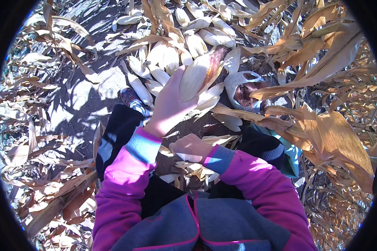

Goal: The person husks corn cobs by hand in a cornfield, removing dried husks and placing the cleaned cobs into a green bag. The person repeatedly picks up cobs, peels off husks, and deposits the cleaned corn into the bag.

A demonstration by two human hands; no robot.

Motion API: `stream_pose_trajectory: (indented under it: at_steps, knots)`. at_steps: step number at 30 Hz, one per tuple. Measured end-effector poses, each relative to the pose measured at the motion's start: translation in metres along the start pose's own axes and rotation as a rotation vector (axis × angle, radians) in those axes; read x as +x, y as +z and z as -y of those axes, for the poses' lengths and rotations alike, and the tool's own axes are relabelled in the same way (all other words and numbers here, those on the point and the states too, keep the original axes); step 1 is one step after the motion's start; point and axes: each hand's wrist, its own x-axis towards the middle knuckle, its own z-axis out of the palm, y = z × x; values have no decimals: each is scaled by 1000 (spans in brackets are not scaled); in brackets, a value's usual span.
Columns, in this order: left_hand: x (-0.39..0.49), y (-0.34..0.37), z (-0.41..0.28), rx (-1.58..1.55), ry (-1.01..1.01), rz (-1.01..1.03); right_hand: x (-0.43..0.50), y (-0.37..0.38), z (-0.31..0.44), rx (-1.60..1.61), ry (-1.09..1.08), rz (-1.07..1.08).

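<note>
My left hand (171,102) grips the base of a corn ear in its pale dry husk (193,78), tilted up and to the right, with reddish-brown silk showing at its tip. Nearer my body, my right hand (191,149) is closed over something too hidden to make out; its fingers are turned down. Just beyond the held ear lies a pile of husked-in corn ears (166,55). A whitish plastic bag (234,86) stands to the right of the ear, and dark reddish corn silk (246,93) shows in its opening.
Dry corn leaves (336,131) reach in from the right, some crossing before the bag. Loose husks (198,169) lie between my knees. A teal cloth or bag (290,153) is beside my right knee. At the left, a thick dry stalk (55,208) lies among leaf litter.
</note>
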Motion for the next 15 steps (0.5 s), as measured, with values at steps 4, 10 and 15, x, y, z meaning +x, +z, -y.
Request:
stream_pose_trajectory:
  at_steps: [4,10,15]
  knots:
    - [14,-27,15,-899,-519,-10,-10,56,2,-328,54,251]
    - [14,-34,25,-1104,-634,0,2,20,-19,-60,129,222]
    - [10,-25,23,-1152,-590,48,15,-61,-55,1145,243,-846]
